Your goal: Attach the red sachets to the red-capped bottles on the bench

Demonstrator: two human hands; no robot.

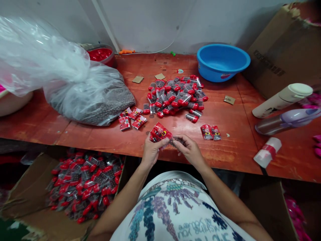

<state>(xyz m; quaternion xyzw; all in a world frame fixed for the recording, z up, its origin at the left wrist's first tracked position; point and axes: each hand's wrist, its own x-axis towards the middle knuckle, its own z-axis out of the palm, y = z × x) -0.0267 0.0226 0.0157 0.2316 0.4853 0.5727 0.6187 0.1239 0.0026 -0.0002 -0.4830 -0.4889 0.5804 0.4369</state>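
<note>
Close to the table's front edge, my left hand (151,149) grips a red printed packet (159,132) between thumb and fingers. My right hand (187,147) is closed in a pinch at the packet's right end, on something small and dark that I cannot make out. Several similar red packets (132,118) lie to the left, beside a clear bag of dark grains (100,95). Two more red packets (211,132) lie to the right. Beyond my hands is a pile of clear containers with red caps and dark contents (175,95).
A blue basin (223,63) stands at the back right, near a large cardboard box (281,53). Bottles (282,100) and a white roll (268,152) lie at the right. Below the table, an open carton (30,187) holds many red-capped containers.
</note>
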